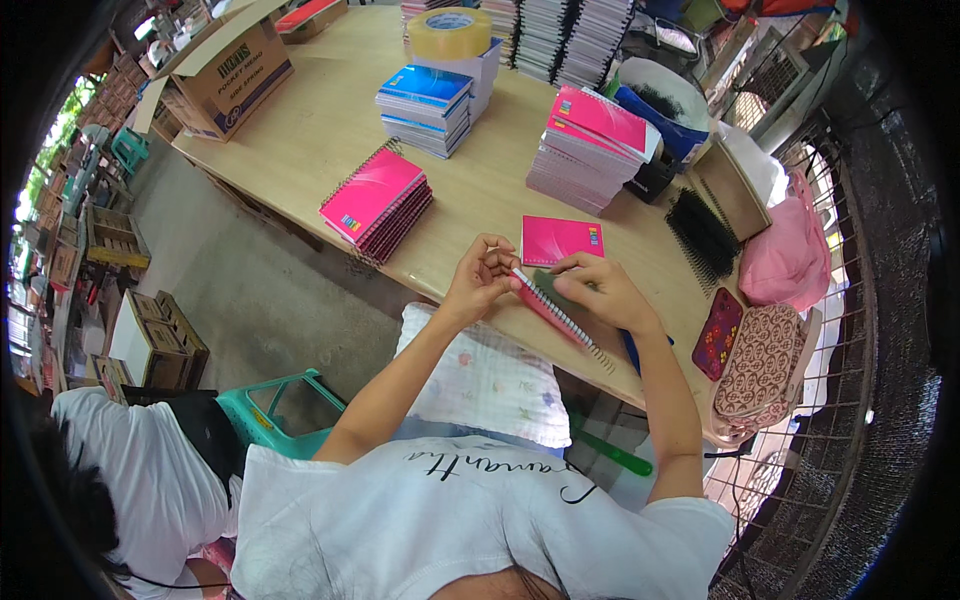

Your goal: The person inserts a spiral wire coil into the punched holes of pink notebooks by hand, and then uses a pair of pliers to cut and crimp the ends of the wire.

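A pink spiral notepad is at the table's near edge; the left hand pinches its far end, fingers curled; the right hand bends half-closed beside it, grip unclear; pink spiral notebooks stand stacked farther left.

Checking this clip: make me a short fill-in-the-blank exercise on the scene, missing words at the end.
1. The hand pinching the far end of the wire-bound notebook is the person's ____ one.
2. The coil-bound stack near the table edge has a ____ top cover.
3. The stack just in front of the tape roll has a ____ top cover.
4. The cardboard box has its flaps ____.

Missing words: left; pink; blue; open.
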The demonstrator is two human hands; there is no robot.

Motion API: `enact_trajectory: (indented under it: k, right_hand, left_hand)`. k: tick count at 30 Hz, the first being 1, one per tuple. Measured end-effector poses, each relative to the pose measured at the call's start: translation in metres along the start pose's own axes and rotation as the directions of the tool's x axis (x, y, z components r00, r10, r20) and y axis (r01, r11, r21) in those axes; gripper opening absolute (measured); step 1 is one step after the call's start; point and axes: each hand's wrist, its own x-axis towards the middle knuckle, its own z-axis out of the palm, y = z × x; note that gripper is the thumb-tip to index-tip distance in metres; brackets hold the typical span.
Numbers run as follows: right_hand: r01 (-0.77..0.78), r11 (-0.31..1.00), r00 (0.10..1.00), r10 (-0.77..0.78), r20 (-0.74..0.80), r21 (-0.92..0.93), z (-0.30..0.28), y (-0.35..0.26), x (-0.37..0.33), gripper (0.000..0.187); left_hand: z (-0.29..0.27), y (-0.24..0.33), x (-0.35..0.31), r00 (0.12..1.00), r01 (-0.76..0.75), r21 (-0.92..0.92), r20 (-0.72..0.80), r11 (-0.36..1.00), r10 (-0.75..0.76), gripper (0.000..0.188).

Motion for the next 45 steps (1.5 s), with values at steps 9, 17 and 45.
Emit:
enact_trajectory:
  k: [9, 17, 45]
  right_hand:
    - [-0.106, 0.931, 0.958, 0.002, -0.287, -0.348, -0.005, -0.009, 0.000, 0.042]
    - [-0.423, 0.622, 0.786, -0.110, -0.608, -0.659, -0.025, 0.047, -0.080, 0.053]
    - [0.271, 0.229, 0.860, -0.494, 0.129, -0.935, -0.013, -0.096, -0.016, 0.037]
  left_hand:
    - [0.007, 0.008, -0.005, 1.000, 0.019, 0.029, 0.000, 0.999, -0.019, 0.053]
    - [0.031, 0.042, -0.007, 0.996, 0.084, 0.073, 0.014, 0.994, -0.085, 0.077]
    - [0.053, 0.078, -0.017, 0.995, 0.054, 0.244, -0.097, 0.968, -0.030, 0.083]
